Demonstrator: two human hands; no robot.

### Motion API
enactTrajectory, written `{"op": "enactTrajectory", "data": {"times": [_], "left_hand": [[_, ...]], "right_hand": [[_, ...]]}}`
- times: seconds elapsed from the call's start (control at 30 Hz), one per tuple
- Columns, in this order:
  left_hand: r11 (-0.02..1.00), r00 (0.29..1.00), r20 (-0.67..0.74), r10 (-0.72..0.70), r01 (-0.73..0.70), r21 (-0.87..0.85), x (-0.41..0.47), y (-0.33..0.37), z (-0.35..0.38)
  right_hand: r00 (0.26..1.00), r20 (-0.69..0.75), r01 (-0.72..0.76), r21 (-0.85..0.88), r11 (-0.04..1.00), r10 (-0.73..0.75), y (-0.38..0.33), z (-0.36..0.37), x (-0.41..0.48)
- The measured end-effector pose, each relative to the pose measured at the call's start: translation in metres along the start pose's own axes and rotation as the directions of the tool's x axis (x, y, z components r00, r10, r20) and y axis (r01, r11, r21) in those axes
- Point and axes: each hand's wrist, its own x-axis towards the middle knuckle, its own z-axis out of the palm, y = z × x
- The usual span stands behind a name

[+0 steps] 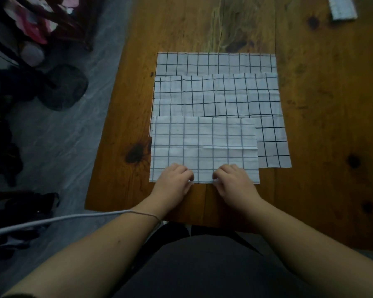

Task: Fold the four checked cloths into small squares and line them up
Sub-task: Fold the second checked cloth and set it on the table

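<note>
Slippage is the risk: both the left hand [174, 179] and right hand [235, 180] pinch, fingers curled, the near edge of the partly folded top cloth [202, 140] at lower centre, and lifting it unevenly could skew the fold or drag the spread cloths [218, 93] beneath.

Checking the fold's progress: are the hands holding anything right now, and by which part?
The left hand and right hand each pinch the near edge of the topmost white checked cloth, close to its middle.
</note>
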Motion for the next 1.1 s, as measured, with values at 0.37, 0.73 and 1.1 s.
{"op": "enactTrajectory", "data": {"times": [0.37,0.73,1.1], "left_hand": [[0.995,0.995,0.062,-0.078,0.082,-0.055,0.006,-0.002,0.003],[0.996,0.988,-0.128,-0.089,0.085,-0.034,-0.002,-0.001,-0.054],[0.981,0.933,-0.349,0.090,-0.143,-0.131,-0.019,-0.007,-0.167]], "right_hand": [[0.997,0.078,0.031,-0.020,0.999,-0.029,-0.006,-0.003,0.019],[0.986,-0.162,-0.012,0.146,0.989,0.036,-0.073,-0.044,-0.005],[0.881,-0.406,-0.006,0.505,0.863,0.243,-0.156,-0.106,-0.033]]}}
